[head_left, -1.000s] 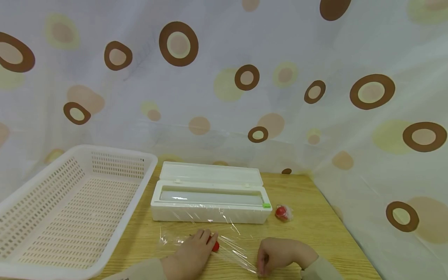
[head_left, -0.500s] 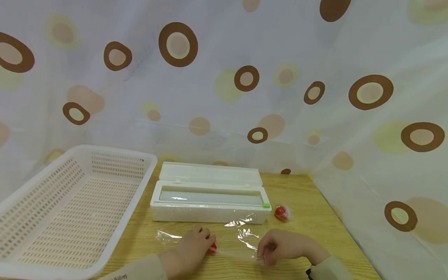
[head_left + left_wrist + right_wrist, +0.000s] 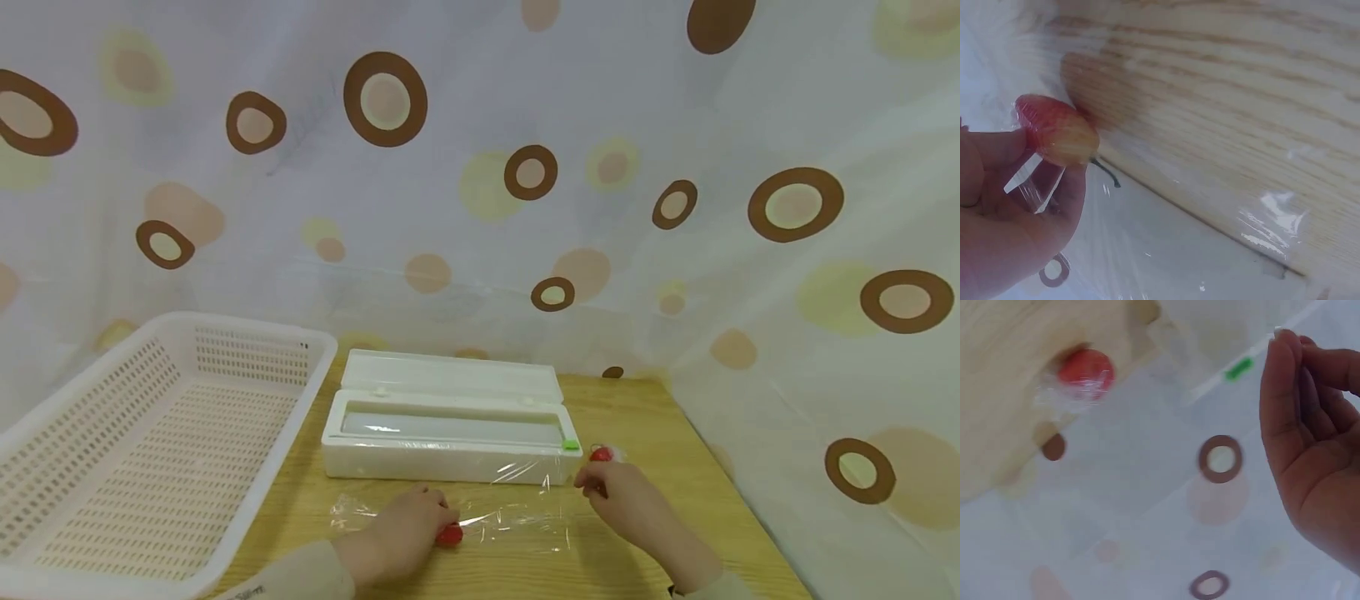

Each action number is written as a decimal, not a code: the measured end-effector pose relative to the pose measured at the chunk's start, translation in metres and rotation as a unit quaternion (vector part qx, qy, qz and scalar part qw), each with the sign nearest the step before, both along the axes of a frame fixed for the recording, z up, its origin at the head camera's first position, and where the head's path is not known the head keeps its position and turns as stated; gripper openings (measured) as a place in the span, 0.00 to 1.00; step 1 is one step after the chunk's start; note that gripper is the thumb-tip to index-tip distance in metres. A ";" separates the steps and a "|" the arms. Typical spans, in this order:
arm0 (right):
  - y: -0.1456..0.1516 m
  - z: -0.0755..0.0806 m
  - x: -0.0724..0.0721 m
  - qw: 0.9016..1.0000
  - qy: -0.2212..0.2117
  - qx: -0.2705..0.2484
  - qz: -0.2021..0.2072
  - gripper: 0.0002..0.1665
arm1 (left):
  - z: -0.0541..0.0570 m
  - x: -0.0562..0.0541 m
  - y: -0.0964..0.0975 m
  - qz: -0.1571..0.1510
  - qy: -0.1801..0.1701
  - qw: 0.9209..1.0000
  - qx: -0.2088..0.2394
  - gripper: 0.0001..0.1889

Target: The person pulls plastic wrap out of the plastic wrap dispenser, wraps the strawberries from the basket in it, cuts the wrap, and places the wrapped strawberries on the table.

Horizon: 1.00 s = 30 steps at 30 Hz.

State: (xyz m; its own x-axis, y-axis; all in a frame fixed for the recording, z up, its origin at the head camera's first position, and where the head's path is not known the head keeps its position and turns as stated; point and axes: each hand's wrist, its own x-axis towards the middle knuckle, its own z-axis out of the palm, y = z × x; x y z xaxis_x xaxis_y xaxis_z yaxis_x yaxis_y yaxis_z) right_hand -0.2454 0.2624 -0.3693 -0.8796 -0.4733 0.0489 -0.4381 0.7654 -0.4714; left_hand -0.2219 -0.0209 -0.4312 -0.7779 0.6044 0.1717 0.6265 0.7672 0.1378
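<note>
In the left wrist view, my left hand (image 3: pixel 1016 212) pinches a small red-and-yellow fruit (image 3: pixel 1063 134) with a thin dark stem between thumb and fingers. Clear plastic film (image 3: pixel 517 518) covers the fruit and fingers; in the head view it runs from the white wrap dispenser (image 3: pixel 450 460) down over the table. My right hand (image 3: pixel 626 504) hovers off the film's right edge, near the dispenser's front right corner and its green slider (image 3: pixel 571 445). Its thumb and fingertips (image 3: pixel 1282 347) meet loosely, with nothing visible between them.
A red fruit bundled in film (image 3: pixel 1087 372) lies right of the dispenser, partly behind my right hand in the head view. The dispenser's lid (image 3: pixel 450 377) stands open at the back. A large white perforated basket (image 3: pixel 258 492) fills the left side. A patterned curtain (image 3: pixel 480 208) hangs behind.
My right hand has left the film's lower right corner and moved up and right toward the green slider. The film now lies flatter. My left hand has shifted slightly left and down with the fruit.
</note>
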 end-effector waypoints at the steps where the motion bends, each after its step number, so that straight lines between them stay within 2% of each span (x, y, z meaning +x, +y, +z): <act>1: -0.009 0.002 0.007 0.999 0.044 0.013 0.011 0.07 | 0.001 0.000 -0.001 0.002 -0.012 1.000 0.012 0.12; 2: -0.020 0.004 0.014 0.996 0.080 0.027 0.031 0.08 | 0.002 -0.001 -0.003 0.004 -0.025 0.999 0.025 0.12; 4: -0.043 0.004 0.028 0.984 0.135 0.034 0.107 0.09 | 0.005 -0.002 -0.006 0.002 -0.045 0.997 0.056 0.11; 6: -0.066 -0.003 0.037 0.962 0.181 0.062 0.195 0.07 | 0.006 -0.004 -0.007 -0.008 -0.056 0.995 0.086 0.09; 7: -0.076 -0.008 0.040 0.950 0.200 0.081 0.224 0.07 | 0.006 -0.005 -0.008 -0.013 -0.060 0.994 0.094 0.08; 9: -0.091 -0.020 0.043 0.932 0.236 0.122 0.247 0.06 | 0.007 -0.007 -0.006 -0.020 -0.070 0.992 0.107 0.07; 10: -0.097 -0.027 0.044 0.928 0.240 0.144 0.246 0.06 | 0.007 -0.008 -0.005 -0.021 -0.079 0.990 0.113 0.07; 12: -0.103 -0.038 0.044 0.930 0.233 0.175 0.224 0.10 | 0.007 -0.010 -0.003 -0.019 -0.102 0.987 0.121 0.07; 15: -0.108 -0.053 0.043 0.938 0.230 0.186 0.183 0.17 | 0.006 -0.012 -0.002 -0.015 -0.133 0.982 0.133 0.06; 18: -0.111 -0.062 0.041 0.944 0.230 0.177 0.158 0.18 | 0.005 -0.015 -0.005 -0.021 -0.132 0.982 0.135 0.07; 21: -0.115 -0.067 0.040 0.948 0.224 0.176 0.140 0.18 | 0.005 -0.018 -0.009 -0.030 -0.117 0.984 0.134 0.08; 23: -0.118 -0.068 0.039 0.951 0.214 0.181 0.127 0.19 | 0.004 -0.019 -0.012 -0.028 -0.121 0.983 0.134 0.10; 27: -0.125 -0.069 0.039 0.956 0.198 0.189 0.101 0.19 | 0.002 -0.020 -0.016 -0.026 -0.160 0.973 0.165 0.11; 30: -0.130 -0.069 0.037 0.955 0.200 0.197 0.093 0.19 | 0.001 -0.019 -0.017 -0.029 -0.143 0.975 0.165 0.12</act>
